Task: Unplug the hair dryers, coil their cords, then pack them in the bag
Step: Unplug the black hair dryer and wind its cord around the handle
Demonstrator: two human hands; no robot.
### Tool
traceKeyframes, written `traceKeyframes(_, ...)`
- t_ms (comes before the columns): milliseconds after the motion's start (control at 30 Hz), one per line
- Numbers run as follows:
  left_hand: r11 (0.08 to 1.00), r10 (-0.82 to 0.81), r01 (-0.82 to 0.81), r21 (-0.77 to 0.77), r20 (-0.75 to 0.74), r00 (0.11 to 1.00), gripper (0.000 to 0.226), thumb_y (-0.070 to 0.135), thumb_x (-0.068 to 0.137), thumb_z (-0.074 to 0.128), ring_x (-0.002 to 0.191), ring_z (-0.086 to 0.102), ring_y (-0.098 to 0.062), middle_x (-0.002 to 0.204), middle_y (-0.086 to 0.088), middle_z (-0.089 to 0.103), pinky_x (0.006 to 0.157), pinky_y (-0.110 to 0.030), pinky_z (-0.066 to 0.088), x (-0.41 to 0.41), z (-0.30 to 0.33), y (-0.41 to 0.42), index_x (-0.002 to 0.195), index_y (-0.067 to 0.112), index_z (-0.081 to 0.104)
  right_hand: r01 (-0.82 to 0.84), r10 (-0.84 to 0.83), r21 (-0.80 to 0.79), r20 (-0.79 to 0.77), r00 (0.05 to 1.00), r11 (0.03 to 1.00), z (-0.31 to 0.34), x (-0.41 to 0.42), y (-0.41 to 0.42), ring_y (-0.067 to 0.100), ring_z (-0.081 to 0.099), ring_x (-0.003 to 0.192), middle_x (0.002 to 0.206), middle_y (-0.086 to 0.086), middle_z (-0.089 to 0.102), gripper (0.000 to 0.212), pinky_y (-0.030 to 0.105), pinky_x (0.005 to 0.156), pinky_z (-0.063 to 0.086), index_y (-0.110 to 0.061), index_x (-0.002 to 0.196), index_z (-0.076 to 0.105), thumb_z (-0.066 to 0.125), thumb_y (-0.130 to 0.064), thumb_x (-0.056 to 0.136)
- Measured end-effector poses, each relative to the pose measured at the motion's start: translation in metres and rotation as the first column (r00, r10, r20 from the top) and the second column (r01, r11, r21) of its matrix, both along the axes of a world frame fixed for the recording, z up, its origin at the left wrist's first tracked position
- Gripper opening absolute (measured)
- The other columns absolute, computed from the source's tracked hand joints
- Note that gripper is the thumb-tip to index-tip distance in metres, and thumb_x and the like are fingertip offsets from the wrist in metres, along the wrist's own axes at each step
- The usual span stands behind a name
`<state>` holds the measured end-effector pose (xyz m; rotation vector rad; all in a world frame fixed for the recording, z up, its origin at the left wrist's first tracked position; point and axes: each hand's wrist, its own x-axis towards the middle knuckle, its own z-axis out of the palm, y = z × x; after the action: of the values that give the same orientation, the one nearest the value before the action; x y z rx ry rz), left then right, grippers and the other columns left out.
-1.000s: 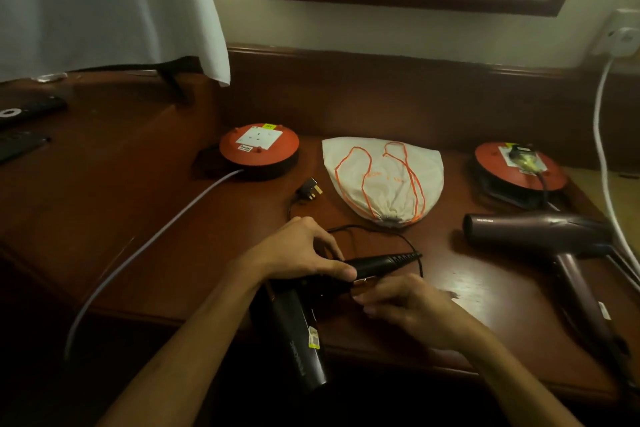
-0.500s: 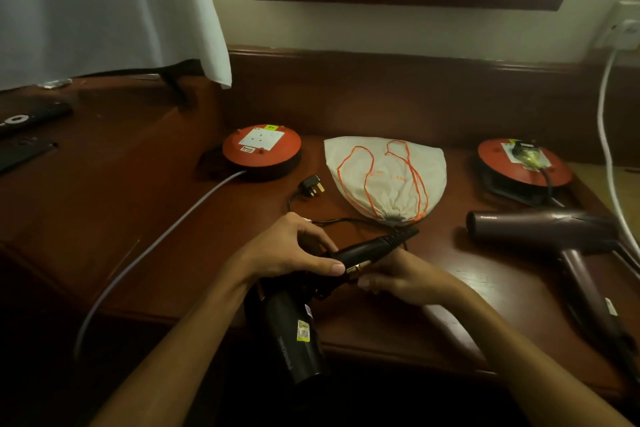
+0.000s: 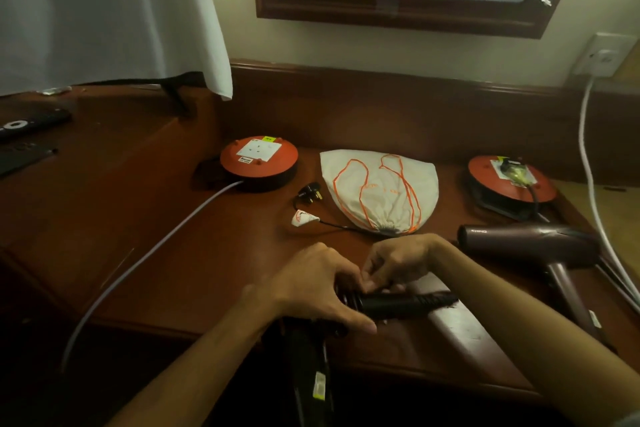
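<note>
Fingers of the left hand (image 3: 311, 291) were curled over the joint of the black hair dryer (image 3: 398, 303), thumb stretched along its near side, while the right hand (image 3: 398, 265) pinched something small against the folded handle, most likely a turn of its cord (image 3: 332, 224). The dryer sat at the near edge of the desk (image 3: 138, 236), its barrel hanging off toward the person. Its plug (image 3: 309, 193) lay free beside the left cord reel (image 3: 259, 163), so this one looked unplugged and the coiling barely begun. Slack trailed loosely past a white tag toward the drawstring bag (image 3: 379, 191); a hard pull could have dragged the plug across the wood or snagged it on the bag's orange string. With so much of the dryer over the edge, a loosened grip could have dropped it. The second hair dryer (image 3: 526, 244) lay to the right, apparently plugged into the right cord reel (image 3: 510, 178), and its cord might have been tangled with the white cable (image 3: 588, 163) alongside. What the right fingertips held was hidden, the barrel was lost in shadow, and that second cord's path was unclear.
</note>
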<state>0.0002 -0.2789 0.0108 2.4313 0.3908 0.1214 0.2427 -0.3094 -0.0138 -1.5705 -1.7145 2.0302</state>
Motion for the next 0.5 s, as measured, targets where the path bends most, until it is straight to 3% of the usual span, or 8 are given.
traceKeyframes(100,0.994,0.014,-0.005,0.111,-0.076,0.997,0.060,0.071,0.068,0.081,0.086,0.066,-0.001,0.097,0.012,0.073,0.078,-0.030,0.060,0.007,-0.003,0.000,0.106,0.025,0.074,0.066,-0.066,0.026,-0.008,0.998,0.997,0.015,-0.004,0.008,0.015,0.059,0.069,0.093,0.015,0.066,0.025,0.021,0.062,0.049,0.011,0.118,0.063,0.056,-0.002,0.097)
traceKeyframes(167,0.988,0.063,-0.046,0.146,-0.112,0.992,0.059,0.075,0.065,0.080,0.078,0.062,-0.002,0.087,0.013,0.068,0.067,-0.031,0.055,0.011,-0.002,0.004,0.095,0.025,0.069,0.091,-0.095,0.088,0.039,0.995,0.992,0.033,-0.010,0.009,0.016,0.061,0.071,0.096,0.019,0.066,0.026,0.022,0.064,0.051,0.012,0.120,0.061,0.055,0.001,0.098)
traceKeyframes(233,0.984,0.099,-0.072,0.163,-0.164,0.981,0.060,0.078,0.061,0.080,0.071,0.059,-0.005,0.079,0.012,0.063,0.058,-0.030,0.049,0.015,-0.005,0.010,0.087,0.025,0.064,0.093,-0.121,0.206,0.128,0.984,0.974,0.048,-0.022,0.006,0.018,0.063,0.074,0.098,0.021,0.070,0.022,0.025,0.066,0.053,0.005,0.116,0.067,0.060,-0.002,0.096)
traceKeyframes(333,0.987,0.145,-0.123,0.104,-0.229,0.963,0.068,0.085,0.052,0.079,0.075,0.062,-0.010,0.083,0.009,0.064,0.063,-0.038,0.056,0.018,-0.011,0.019,0.092,0.030,0.067,0.040,-0.163,0.396,0.282,0.945,0.917,0.062,-0.040,-0.006,0.020,0.070,0.083,0.100,0.006,0.074,0.024,0.031,0.077,0.060,-0.010,0.115,0.070,0.067,-0.006,0.092)
traceKeyframes(400,0.994,0.108,-0.107,0.018,-0.221,0.969,0.053,0.081,0.055,0.080,0.080,0.061,-0.007,0.087,0.013,0.065,0.068,-0.037,0.054,0.019,-0.010,0.022,0.091,0.042,0.069,0.018,-0.197,0.459,0.344,0.918,0.888,0.069,-0.048,-0.014,0.020,0.073,0.091,0.106,0.003,0.072,0.037,0.040,0.086,0.062,-0.014,0.126,0.062,0.068,-0.004,0.090)
traceKeyframes(500,0.996,-0.003,-0.012,-0.090,-0.161,0.987,0.023,0.062,0.069,0.085,0.088,0.060,0.005,0.088,0.030,0.067,0.078,-0.024,0.052,0.017,-0.004,0.022,0.084,0.055,0.068,0.023,-0.192,0.438,0.345,0.919,0.899,0.078,-0.057,-0.025,0.026,0.077,0.081,0.108,0.011,0.071,0.046,0.047,0.081,0.063,-0.017,0.134,0.049,0.063,-0.001,0.093)
